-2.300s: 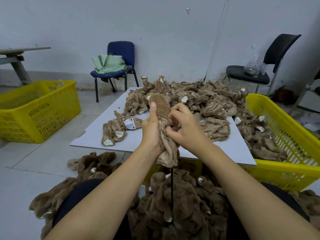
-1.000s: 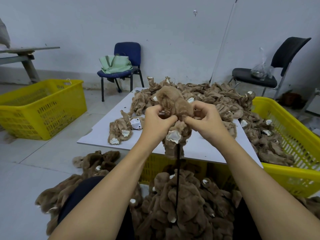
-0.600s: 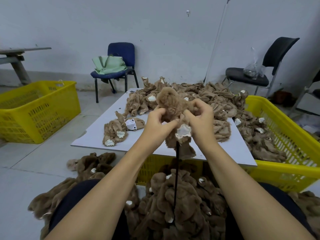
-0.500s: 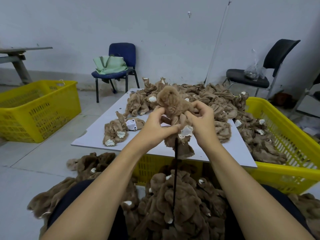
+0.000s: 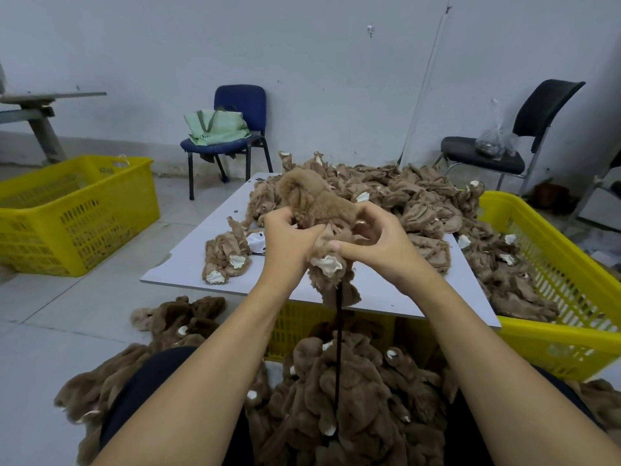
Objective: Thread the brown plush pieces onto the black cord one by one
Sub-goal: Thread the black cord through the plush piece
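**Inspector:** Hands first. Left hand [image 5: 285, 243] is closed on the upper part of a brown plush piece [image 5: 316, 210], fingers curled into the fur. Right hand [image 5: 379, 247] pinches the same piece lower down, thumb and forefinger pressed together just above a white patch on the fabric.

**Clerk:** And the cord?

**Inspector:** Black cord [image 5: 337, 348] comes out from under the held piece and runs straight down into a heap of threaded plush [image 5: 336, 398] between the person's knees. Where the cord sits inside the held piece I cannot tell; fur and fingers cover it.

**Clerk:** Position of the held piece?

**Inspector:** Raised in the air, above the near edge of the white tabletop [image 5: 188, 257], not resting on it.

**Clerk:** Remaining stock?

**Inspector:** A large pile of loose plush [image 5: 403, 196] covers the far and right side of the tabletop and spills into a yellow crate [image 5: 554, 344] on the right. A small separate bundle [image 5: 225, 257] lies near the tabletop's left edge. More plush lies on the floor at the lower left.

**Clerk:** Surroundings?

**Inspector:** Second yellow crate [image 5: 67, 210] stands on the floor at left. A blue chair [image 5: 235, 129] carrying a green bag [image 5: 215, 127] is against the wall; a black chair [image 5: 504, 153] stands at right.
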